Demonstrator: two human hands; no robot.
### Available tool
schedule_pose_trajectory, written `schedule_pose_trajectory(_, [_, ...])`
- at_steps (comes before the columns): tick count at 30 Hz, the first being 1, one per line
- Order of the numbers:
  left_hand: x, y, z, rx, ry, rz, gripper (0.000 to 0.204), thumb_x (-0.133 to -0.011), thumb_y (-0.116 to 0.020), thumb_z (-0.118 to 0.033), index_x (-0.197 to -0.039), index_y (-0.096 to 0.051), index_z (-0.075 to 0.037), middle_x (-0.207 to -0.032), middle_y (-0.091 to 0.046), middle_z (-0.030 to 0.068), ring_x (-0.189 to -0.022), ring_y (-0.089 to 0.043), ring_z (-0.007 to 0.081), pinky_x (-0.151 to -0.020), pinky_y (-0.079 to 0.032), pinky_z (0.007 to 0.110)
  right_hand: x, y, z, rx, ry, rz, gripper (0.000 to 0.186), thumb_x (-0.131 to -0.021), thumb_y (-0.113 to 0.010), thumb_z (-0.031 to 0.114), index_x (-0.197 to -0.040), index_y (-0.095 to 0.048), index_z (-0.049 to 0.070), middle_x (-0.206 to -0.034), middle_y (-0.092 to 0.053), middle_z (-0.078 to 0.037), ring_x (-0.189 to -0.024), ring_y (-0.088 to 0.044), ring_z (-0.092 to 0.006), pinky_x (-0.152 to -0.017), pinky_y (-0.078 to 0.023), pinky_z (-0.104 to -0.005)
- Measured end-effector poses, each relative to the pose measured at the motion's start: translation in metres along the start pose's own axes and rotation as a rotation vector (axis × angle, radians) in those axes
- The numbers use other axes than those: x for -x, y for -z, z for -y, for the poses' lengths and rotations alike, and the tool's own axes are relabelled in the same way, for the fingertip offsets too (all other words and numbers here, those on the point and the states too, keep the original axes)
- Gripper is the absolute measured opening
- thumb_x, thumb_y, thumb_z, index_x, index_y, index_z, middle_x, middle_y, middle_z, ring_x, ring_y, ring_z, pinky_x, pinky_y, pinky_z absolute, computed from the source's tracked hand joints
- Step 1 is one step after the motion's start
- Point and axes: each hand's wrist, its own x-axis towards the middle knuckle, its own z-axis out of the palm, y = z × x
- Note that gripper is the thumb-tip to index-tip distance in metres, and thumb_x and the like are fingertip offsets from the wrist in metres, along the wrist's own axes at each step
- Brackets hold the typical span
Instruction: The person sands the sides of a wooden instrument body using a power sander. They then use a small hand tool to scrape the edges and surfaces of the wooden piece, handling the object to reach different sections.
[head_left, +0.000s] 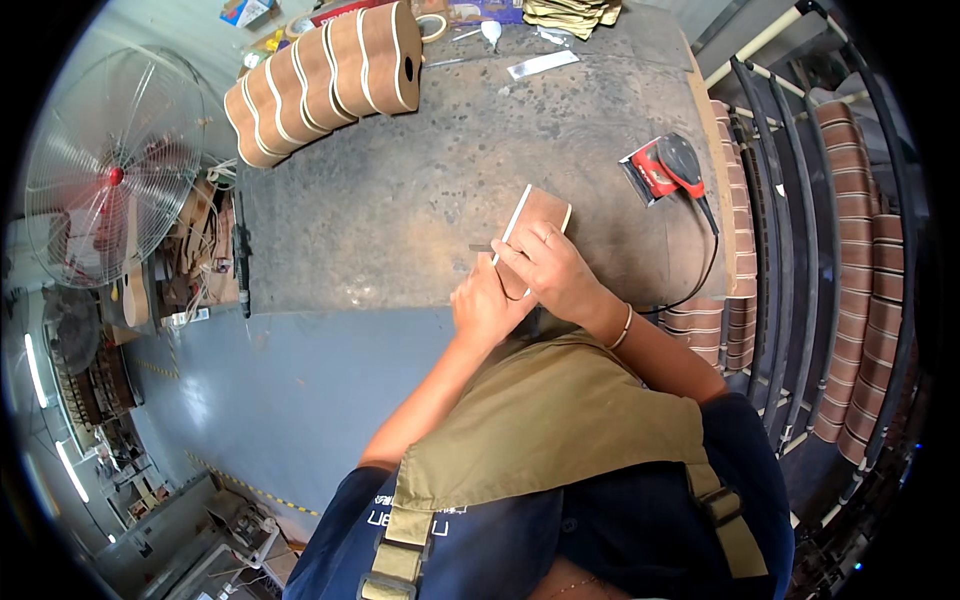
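Note:
At the near edge of the workbench, a small brown wooden instrument body (545,208) with pale edging stands on its side, tilted, between my hands. My left hand (486,303) is closed around its near left part. From the right, my right hand (552,268) reaches over it, fingers pinched at the pale left edge. A thin dark grey strip (480,247), like a small blade, sticks out leftward from those fingertips. The lower part of the body is hidden by my hands and the apron.
Similar bodies stand in a row (325,80) at the far left of the workbench (400,210). A red and black sander (668,168) with a cord lies right. A metal strip (543,65) lies far back. Racks (780,220) holding more bodies stand right; a fan (115,175) stands left.

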Motion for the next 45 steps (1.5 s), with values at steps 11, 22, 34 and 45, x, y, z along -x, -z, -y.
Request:
schedule_pose_trajectory(11, [0.001, -0.004, 0.005, -0.024, -0.013, -0.019, 0.083, -0.074, -0.087, -0.044, -0.128, -0.051, 0.006, -0.106, -0.075, 0.0287, -0.095, -0.073, 0.0497, -0.081, -0.057, 0.060, 0.000, -0.002, -0.003, 0.022, -0.091, -0.047, 0.042, -0.088, -0.066, 0.001, -0.129, -0.073, -0.002, -0.107, -0.068, -0.013, -0.101, -0.064, -0.0337, -0.090, -0.053, -0.0429])
schedule_pose_trajectory(22, [0.001, 0.000, 0.001, -0.048, -0.015, 0.005, 0.081, -0.073, -0.089, -0.043, -0.127, -0.051, 0.004, -0.108, -0.075, 0.0282, -0.095, -0.074, 0.0491, -0.079, -0.058, 0.059, -0.004, -0.014, -0.016, -0.038, -0.175, -0.134, 0.031, -0.087, -0.070, 0.009, -0.117, -0.077, 0.003, -0.107, -0.069, -0.015, -0.100, -0.065, -0.0368, -0.087, -0.055, -0.0483])
schedule_pose_trajectory(34, [0.000, 0.001, 0.000, -0.053, -0.026, -0.008, 0.075, -0.074, -0.089, -0.041, -0.121, -0.050, 0.002, -0.103, -0.074, 0.0272, -0.092, -0.072, 0.0499, -0.077, -0.057, 0.060, -0.007, -0.015, -0.025, -0.077, -0.327, -0.216, 0.029, -0.092, -0.067, 0.000, -0.117, -0.080, 0.006, -0.098, -0.067, -0.014, -0.092, -0.064, -0.0333, -0.083, -0.053, -0.0419])
schedule_pose_trajectory(45, [0.001, -0.004, 0.006, -0.083, -0.004, -0.001, 0.084, -0.074, -0.088, -0.050, -0.128, -0.052, 0.004, -0.101, -0.074, 0.0282, -0.091, -0.072, 0.0501, -0.079, -0.057, 0.061, -0.017, -0.013, -0.029, -0.156, -0.369, -0.268, 0.036, -0.087, -0.068, -0.001, -0.122, -0.077, 0.001, -0.098, -0.064, -0.012, -0.093, -0.061, -0.0322, -0.084, -0.052, -0.0426])
